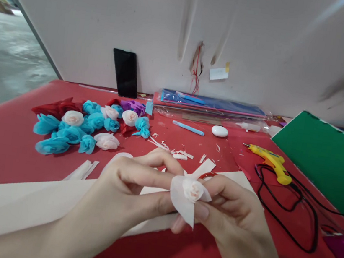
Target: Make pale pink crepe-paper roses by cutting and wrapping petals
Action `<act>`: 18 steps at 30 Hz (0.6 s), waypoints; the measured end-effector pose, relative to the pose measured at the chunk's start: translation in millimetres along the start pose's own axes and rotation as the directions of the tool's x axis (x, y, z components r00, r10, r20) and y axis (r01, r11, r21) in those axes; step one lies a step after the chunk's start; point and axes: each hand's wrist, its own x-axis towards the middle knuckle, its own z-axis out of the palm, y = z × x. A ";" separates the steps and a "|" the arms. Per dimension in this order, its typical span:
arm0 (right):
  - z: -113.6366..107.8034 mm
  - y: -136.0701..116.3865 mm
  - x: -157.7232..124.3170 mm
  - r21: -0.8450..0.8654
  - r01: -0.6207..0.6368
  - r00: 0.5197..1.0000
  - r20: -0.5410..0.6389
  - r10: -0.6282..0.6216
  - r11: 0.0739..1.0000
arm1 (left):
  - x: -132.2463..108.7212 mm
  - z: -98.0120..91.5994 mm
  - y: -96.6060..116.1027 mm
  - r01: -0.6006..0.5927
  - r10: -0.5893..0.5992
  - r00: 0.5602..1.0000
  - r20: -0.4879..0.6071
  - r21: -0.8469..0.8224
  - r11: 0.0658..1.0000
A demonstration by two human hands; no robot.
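Note:
Between my two hands is a small white paper flower (193, 191) with a pale pink, rolled centre and a loose petal hanging below it. My left hand (139, 184) pinches the flower's outer petal between thumb and fingers. Closed around its right side and base, my right hand (231, 208) grips it with thumb and fingertips. Under the hands lies a long cream paper sheet (32, 203). A cut paper strip (205, 167) and part of a red scissor handle (208, 175) show just behind the fingers; the rest of it is hidden.
Finished blue, white, red and purple paper flowers (96, 123) are heaped at the left. A yellow glue gun (269, 161) with a looped black cord (314, 224) lies right, beside a green board (322, 161). A phone (124, 73) leans on the wall; a blue pen (187, 127) lies mid-table.

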 end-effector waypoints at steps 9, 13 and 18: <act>-0.4 -1.6 4.8 -0.067 0.006 1.000 0.010 -0.005 0.998 | 0.7 2.4 -1.4 0.074 -0.075 0.997 -0.035 -0.034 0.997; 0.5 -2.4 4.8 -0.003 -0.023 1.000 0.008 0.023 1.000 | 1.2 2.0 -3.3 0.072 -0.074 0.996 -0.042 -0.052 0.996; 1.4 -3.8 6.0 0.029 -0.068 0.998 0.017 0.068 0.997 | 0.8 0.8 -4.0 0.071 -0.072 0.997 -0.004 -0.101 0.992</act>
